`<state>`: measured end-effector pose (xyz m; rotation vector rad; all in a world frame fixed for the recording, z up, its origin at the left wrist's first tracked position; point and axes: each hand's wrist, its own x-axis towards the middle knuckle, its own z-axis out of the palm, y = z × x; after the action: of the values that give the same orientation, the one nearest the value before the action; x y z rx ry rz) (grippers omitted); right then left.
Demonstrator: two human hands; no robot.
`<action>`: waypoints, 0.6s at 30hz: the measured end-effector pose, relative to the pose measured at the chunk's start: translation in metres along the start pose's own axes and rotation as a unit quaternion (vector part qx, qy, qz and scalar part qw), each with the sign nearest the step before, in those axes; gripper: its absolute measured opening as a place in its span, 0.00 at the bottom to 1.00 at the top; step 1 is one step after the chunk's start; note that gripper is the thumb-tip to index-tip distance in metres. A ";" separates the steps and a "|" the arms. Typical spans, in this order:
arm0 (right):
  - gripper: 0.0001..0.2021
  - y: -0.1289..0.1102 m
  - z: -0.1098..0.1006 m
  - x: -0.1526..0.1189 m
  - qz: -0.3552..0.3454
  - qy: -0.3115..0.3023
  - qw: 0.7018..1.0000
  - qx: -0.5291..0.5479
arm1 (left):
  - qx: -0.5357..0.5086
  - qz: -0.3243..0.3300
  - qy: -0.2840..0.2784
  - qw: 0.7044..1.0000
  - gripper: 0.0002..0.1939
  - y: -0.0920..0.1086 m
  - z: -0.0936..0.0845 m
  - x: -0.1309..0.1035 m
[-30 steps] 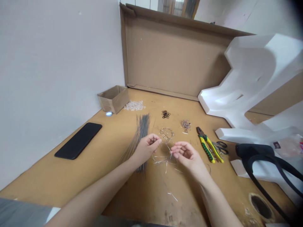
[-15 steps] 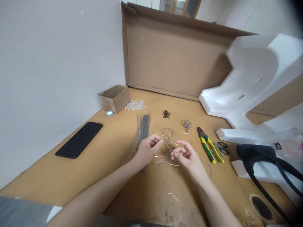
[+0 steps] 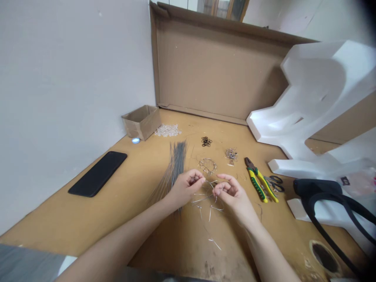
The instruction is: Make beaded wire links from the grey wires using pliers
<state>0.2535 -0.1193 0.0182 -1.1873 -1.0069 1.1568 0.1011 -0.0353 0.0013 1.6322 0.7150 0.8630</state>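
My left hand is closed in a pinch on thin silver wire, over the right edge of a bundle of straight grey wires. Facing it, my right hand pinches the same bent wire piece between thumb and finger. Several wire ends stick out between and below the hands. Just beyond them lies a wire ring with small clear bits. Loose wire pieces rest on the table nearer to me.
Pliers and scissors lie right of my hands. Further back are black rings, a small metal pile, clear beads and a cardboard box. A phone lies left, white foam right.
The wire between my hands has changed from a rounded loop to crossing strands, with ends now hanging lower. My left hand has shifted slightly to the right.
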 end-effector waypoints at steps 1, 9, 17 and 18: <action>0.18 0.000 0.000 0.000 0.006 0.002 1.000 0.004 | 0.002 -0.001 -0.011 1.000 0.08 0.000 0.000 0.000; 0.15 -0.007 -0.004 -0.002 0.039 -0.016 0.999 0.019 | -0.004 -0.020 -0.033 0.999 0.08 0.004 0.001 0.000; 0.10 -0.014 -0.011 -0.003 0.053 -0.033 0.998 -0.031 | 0.046 -0.028 -0.102 0.993 0.08 0.006 -0.004 0.000; 0.10 -0.014 -0.012 -0.003 0.062 -0.041 0.997 -0.033 | 0.054 -0.034 -0.106 0.992 0.08 0.006 -0.004 0.000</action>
<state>0.2664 -0.1238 0.0309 -1.2788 -1.0519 1.2863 0.0979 -0.0340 0.0076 1.7544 0.6725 0.5989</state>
